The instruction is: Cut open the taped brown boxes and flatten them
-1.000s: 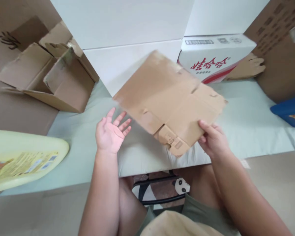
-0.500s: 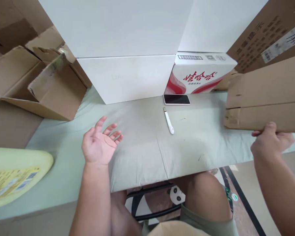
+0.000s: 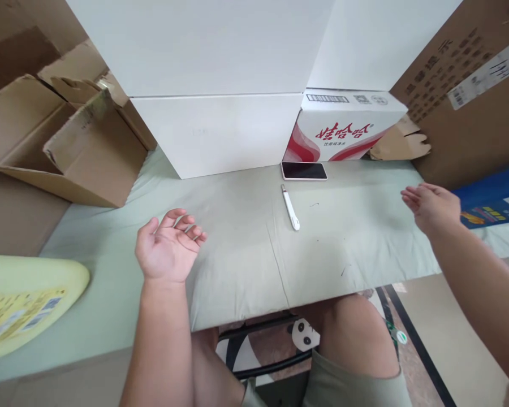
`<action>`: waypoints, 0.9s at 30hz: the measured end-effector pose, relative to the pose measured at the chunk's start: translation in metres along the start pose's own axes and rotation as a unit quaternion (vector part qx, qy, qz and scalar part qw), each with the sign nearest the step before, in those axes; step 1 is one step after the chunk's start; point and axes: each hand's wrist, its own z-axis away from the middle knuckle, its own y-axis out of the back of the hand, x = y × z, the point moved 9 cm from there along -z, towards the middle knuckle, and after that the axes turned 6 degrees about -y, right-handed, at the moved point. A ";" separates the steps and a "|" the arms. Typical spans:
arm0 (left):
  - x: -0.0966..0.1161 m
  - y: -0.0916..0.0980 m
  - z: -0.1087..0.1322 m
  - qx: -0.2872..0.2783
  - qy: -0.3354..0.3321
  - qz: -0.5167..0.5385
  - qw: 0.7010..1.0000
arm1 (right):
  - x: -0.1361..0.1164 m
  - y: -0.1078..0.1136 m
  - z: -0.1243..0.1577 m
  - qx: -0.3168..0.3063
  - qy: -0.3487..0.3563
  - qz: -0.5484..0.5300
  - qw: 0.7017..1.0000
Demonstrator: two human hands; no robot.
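My left hand (image 3: 168, 246) is held palm up over the left part of the cloth-covered table (image 3: 233, 254). Its fingers are loosely curled and apart, with nothing in them. Over the right side of the table is my right hand (image 3: 433, 208), fingers stretched to the left and close together, holding nothing that shows. A blue box (image 3: 492, 195) stands just beyond its wrist. Between the hands lies a white utility knife (image 3: 290, 208), with a dark-screened phone (image 3: 304, 170) behind it.
White boxes (image 3: 233, 135) and a red-and-white carton (image 3: 343, 133) stand along the back. Open cardboard boxes (image 3: 97, 152) are at left, behind a pale green bottle (image 3: 29, 299). A large brown carton (image 3: 462, 113) and a cardboard piece (image 3: 401, 141) are at right.
My right hand has let go of the flattened-looking cardboard box, which is out of view, and has moved left and away from me. My left hand has shifted slightly left.
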 end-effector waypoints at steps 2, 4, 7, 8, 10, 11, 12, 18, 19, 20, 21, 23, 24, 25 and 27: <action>0.001 0.001 0.003 -0.002 -0.002 0.008 1.000 | 0.013 0.006 0.014 0.006 -0.068 -0.007 0.998; 0.003 0.003 0.005 -0.005 -0.004 0.016 1.000 | 0.015 0.004 0.031 -0.007 -0.106 -0.007 0.994; 0.009 0.008 0.008 0.002 -0.017 0.035 0.999 | 0.003 -0.025 0.061 -0.078 -0.111 0.007 0.991; 0.012 0.011 0.009 0.005 -0.022 0.045 0.999 | -0.003 -0.043 0.075 -0.115 -0.102 0.015 0.988; 0.018 0.014 0.010 0.006 -0.035 0.066 0.997 | -0.018 -0.089 0.110 -0.203 -0.068 0.034 0.976; 0.021 0.015 0.011 0.004 -0.039 0.076 0.996 | -0.028 -0.116 0.132 -0.250 -0.042 0.045 0.966; 0.023 0.016 0.012 0.001 -0.042 0.084 0.996 | -0.038 -0.146 0.157 -0.300 -0.011 0.055 0.952; 0.039 0.024 0.018 -0.013 -0.068 0.109 0.992 | -0.102 -0.311 0.351 -0.547 0.166 0.098 0.815; 0.043 0.026 0.018 -0.015 -0.078 0.110 0.991 | -0.114 -0.332 0.385 -0.572 0.194 0.096 0.791; 0.047 0.028 0.018 -0.017 -0.087 0.111 0.990 | -0.127 -0.350 0.418 -0.594 0.232 0.090 0.765; 0.050 0.031 0.018 -0.017 -0.094 0.111 0.989 | -0.144 -0.364 0.453 -0.608 0.313 0.078 0.726; 0.053 0.038 0.017 -0.004 -0.098 0.106 0.989 | -0.169 -0.386 0.510 -0.624 0.394 0.039 0.673; 0.054 0.042 0.016 0.007 -0.096 0.101 0.990 | -0.176 -0.398 0.529 -0.624 0.406 0.033 0.667; 0.053 0.046 0.016 0.017 -0.093 0.096 0.991 | -0.179 -0.409 0.547 -0.629 0.413 0.040 0.657; 0.053 0.050 0.015 0.027 -0.089 0.089 0.992 | -0.182 -0.429 0.569 -0.629 0.412 0.063 0.656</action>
